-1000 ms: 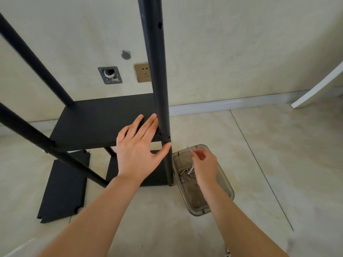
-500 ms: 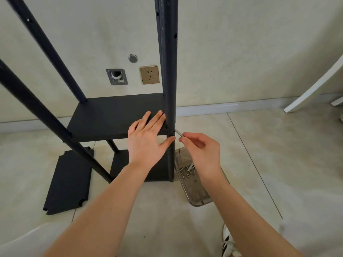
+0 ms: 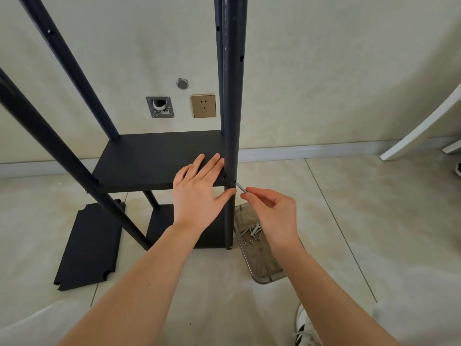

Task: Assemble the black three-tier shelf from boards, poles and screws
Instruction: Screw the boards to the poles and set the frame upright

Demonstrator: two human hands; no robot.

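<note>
The black shelf frame stands on the floor with several poles; the near right pole rises past the middle board. My left hand lies flat on that board's right end, thumb against the pole. My right hand pinches a silver screw, its tip at a hole in the pole at board height. A lower board sits at the bottom of the frame. A spare black board lies flat on the floor to the left.
A clear plastic tray with several screws and nuts sits on the floor right of the pole, under my right wrist. A wall with a socket is behind. A white furniture leg leans at the far right. My shoe shows below.
My right hand rose from the screw tray with a screw and brought its tip to the pole's hole. My left hand stayed on the board.
</note>
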